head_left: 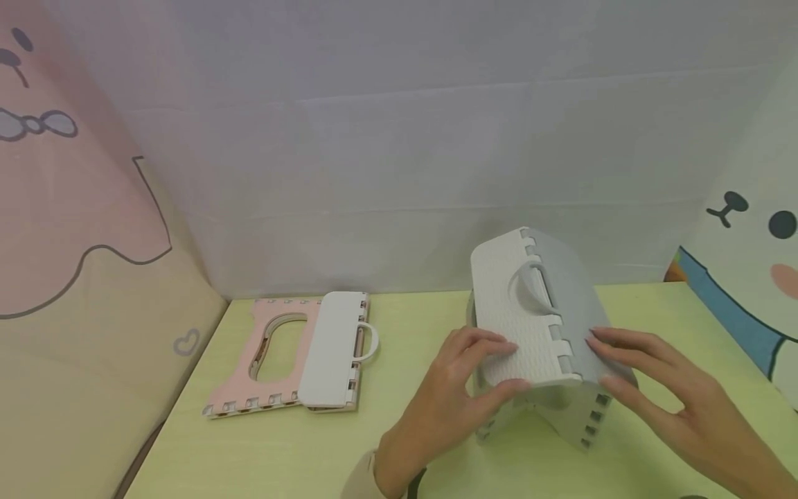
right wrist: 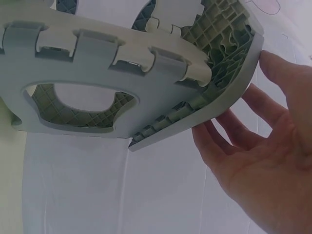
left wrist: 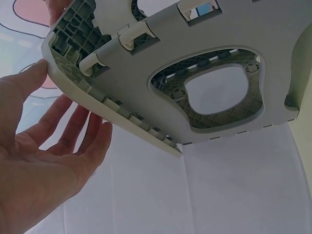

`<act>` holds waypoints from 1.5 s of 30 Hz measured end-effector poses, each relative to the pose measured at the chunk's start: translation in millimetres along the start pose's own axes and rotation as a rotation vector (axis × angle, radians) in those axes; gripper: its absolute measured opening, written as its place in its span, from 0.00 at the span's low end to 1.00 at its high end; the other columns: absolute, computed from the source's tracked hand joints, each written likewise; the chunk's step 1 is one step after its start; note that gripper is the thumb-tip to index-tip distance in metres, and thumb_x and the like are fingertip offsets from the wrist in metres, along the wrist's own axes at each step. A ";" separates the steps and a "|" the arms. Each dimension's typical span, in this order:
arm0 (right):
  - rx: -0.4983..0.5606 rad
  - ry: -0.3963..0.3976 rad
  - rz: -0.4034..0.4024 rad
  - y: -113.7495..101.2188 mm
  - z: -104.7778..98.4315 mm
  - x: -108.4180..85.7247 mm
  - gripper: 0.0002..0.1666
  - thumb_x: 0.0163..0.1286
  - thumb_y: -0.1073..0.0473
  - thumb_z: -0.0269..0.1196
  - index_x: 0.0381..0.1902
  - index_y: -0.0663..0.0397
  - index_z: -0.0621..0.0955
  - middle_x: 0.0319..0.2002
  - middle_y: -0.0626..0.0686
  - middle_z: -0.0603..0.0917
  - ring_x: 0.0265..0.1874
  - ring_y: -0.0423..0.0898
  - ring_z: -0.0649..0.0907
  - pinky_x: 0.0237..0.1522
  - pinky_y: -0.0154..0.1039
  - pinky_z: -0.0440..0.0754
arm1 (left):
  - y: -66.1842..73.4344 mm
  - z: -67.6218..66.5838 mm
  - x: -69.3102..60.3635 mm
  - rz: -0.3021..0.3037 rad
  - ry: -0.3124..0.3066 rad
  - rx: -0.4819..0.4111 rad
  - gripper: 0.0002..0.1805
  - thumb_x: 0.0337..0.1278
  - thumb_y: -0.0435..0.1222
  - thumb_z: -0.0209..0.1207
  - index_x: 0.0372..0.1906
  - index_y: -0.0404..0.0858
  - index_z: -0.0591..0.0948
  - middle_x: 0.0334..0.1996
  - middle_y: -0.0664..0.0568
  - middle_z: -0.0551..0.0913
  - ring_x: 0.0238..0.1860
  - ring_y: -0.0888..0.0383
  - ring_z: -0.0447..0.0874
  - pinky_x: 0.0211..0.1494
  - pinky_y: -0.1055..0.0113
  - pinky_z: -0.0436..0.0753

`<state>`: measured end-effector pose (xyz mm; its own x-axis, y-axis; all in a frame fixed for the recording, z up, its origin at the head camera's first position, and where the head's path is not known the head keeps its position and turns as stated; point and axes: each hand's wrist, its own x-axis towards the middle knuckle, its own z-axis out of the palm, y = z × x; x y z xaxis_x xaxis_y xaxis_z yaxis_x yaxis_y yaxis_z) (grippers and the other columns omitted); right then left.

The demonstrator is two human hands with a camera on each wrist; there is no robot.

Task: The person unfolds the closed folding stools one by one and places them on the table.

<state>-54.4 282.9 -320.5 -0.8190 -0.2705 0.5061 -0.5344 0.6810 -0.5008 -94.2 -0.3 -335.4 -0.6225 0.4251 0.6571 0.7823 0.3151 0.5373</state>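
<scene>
"Where do we have the gray-and-white folding step stool [head_left: 570, 329]?"

"Upright, top peaked, right of our flat pink-and-white folding stool [head_left: 324, 350]."

"And our grip?"

"Fingers loosely extended, touching rather than clasping: our left hand [head_left: 445, 395], nearer the pink-and-white folding stool, meets the white panel [head_left: 495, 305] with fingertips and thumb; our right hand [head_left: 679, 395], farther from it, meets the gray panel [head_left: 576, 305] likewise."

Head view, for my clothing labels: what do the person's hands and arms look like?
The left hand and right hand are bare, with no gloves or rings visible. At the left wrist show a pale sleeve-like edge and a dark strip, perhaps a strap. No sleeve shows on the right.
</scene>
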 end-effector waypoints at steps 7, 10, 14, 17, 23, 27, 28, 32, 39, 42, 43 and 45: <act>0.018 0.001 0.006 1.0 1.2 -0.6 0.38 0.55 0.78 0.73 0.64 0.50 0.82 0.64 0.48 0.78 0.66 0.31 0.71 0.61 0.15 0.66 | -0.1 0.2 -0.6 -0.002 -0.002 0.009 0.20 0.56 0.38 0.75 0.52 0.37 0.83 0.52 0.52 0.80 0.57 0.59 0.77 0.59 0.76 0.77; 0.032 0.009 -0.016 1.6 1.7 0.0 0.38 0.55 0.78 0.73 0.64 0.52 0.82 0.63 0.50 0.79 0.66 0.32 0.72 0.61 0.16 0.67 | -0.3 0.5 -0.6 -0.004 0.000 0.011 0.20 0.56 0.38 0.75 0.52 0.37 0.83 0.52 0.52 0.80 0.56 0.59 0.77 0.59 0.76 0.77; 0.040 0.006 -0.029 1.9 1.0 0.7 0.37 0.55 0.79 0.72 0.63 0.53 0.82 0.63 0.52 0.79 0.66 0.33 0.73 0.61 0.17 0.68 | -0.5 0.5 0.0 -0.002 0.004 0.009 0.20 0.56 0.38 0.75 0.52 0.38 0.83 0.52 0.52 0.80 0.56 0.59 0.77 0.59 0.76 0.77; 0.046 -0.008 -0.013 1.2 -0.3 1.2 0.37 0.55 0.80 0.71 0.64 0.54 0.82 0.63 0.52 0.79 0.66 0.34 0.73 0.61 0.18 0.68 | -0.5 -0.1 0.4 -0.003 0.002 0.008 0.20 0.57 0.38 0.74 0.52 0.38 0.83 0.52 0.52 0.80 0.56 0.59 0.77 0.59 0.75 0.77; 0.055 -0.021 -0.004 0.3 -1.0 2.0 0.37 0.57 0.80 0.70 0.64 0.54 0.82 0.63 0.52 0.78 0.66 0.34 0.73 0.61 0.18 0.68 | -0.6 -1.5 0.7 -0.007 -0.014 0.030 0.19 0.58 0.38 0.74 0.52 0.38 0.84 0.52 0.53 0.80 0.56 0.60 0.77 0.58 0.77 0.76; 0.067 -0.027 0.009 1.2 -1.0 1.3 0.37 0.56 0.81 0.70 0.64 0.55 0.82 0.64 0.52 0.78 0.66 0.35 0.73 0.61 0.19 0.69 | -0.9 -1.7 0.8 -0.004 -0.021 0.040 0.19 0.59 0.38 0.73 0.52 0.38 0.84 0.52 0.53 0.80 0.56 0.59 0.77 0.58 0.77 0.76; 0.068 -0.027 0.011 1.5 -1.0 1.1 0.37 0.56 0.81 0.70 0.63 0.55 0.82 0.64 0.52 0.78 0.66 0.35 0.73 0.62 0.19 0.69 | -1.0 -1.7 0.8 -0.004 -0.022 0.041 0.19 0.59 0.38 0.73 0.52 0.38 0.84 0.52 0.53 0.80 0.56 0.59 0.77 0.59 0.77 0.76; 0.056 -0.022 -0.001 2.0 -0.8 0.9 0.37 0.56 0.80 0.71 0.63 0.55 0.82 0.63 0.53 0.78 0.66 0.35 0.72 0.61 0.18 0.69 | -1.6 -1.5 0.7 -0.003 -0.023 0.036 0.19 0.59 0.38 0.73 0.53 0.38 0.83 0.52 0.53 0.80 0.56 0.59 0.76 0.59 0.77 0.76; 0.052 -0.028 0.003 1.0 -1.2 0.9 0.37 0.56 0.81 0.71 0.63 0.55 0.82 0.63 0.52 0.78 0.66 0.35 0.72 0.62 0.18 0.68 | -2.1 -1.2 0.6 0.000 -0.023 0.041 0.18 0.59 0.39 0.73 0.52 0.38 0.83 0.52 0.53 0.80 0.56 0.59 0.76 0.58 0.77 0.76; 0.050 -0.030 0.001 0.5 -1.2 0.9 0.37 0.56 0.81 0.71 0.63 0.55 0.82 0.63 0.53 0.78 0.66 0.35 0.72 0.62 0.18 0.68 | -2.1 -1.5 0.6 -0.003 -0.026 0.037 0.18 0.59 0.39 0.73 0.52 0.38 0.83 0.53 0.53 0.80 0.56 0.59 0.76 0.58 0.77 0.76; 0.050 -0.031 0.002 0.4 -1.2 0.9 0.37 0.56 0.81 0.71 0.63 0.55 0.82 0.63 0.53 0.78 0.66 0.35 0.72 0.62 0.18 0.68 | -2.1 -1.6 0.6 -0.003 -0.027 0.036 0.18 0.59 0.39 0.73 0.52 0.38 0.83 0.53 0.53 0.80 0.57 0.59 0.76 0.58 0.77 0.76; 0.050 -0.032 0.003 0.1 -1.2 0.8 0.37 0.56 0.81 0.71 0.63 0.55 0.82 0.63 0.53 0.78 0.67 0.34 0.72 0.62 0.18 0.68 | -2.1 -1.7 0.5 -0.002 -0.027 0.029 0.18 0.59 0.38 0.73 0.52 0.38 0.83 0.53 0.53 0.80 0.56 0.59 0.76 0.58 0.77 0.76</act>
<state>-54.9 283.5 -319.3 -0.8261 -0.2907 0.4827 -0.5414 0.6472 -0.5367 -96.1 -2.2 -335.3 -0.6234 0.4468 0.6416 0.7818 0.3401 0.5227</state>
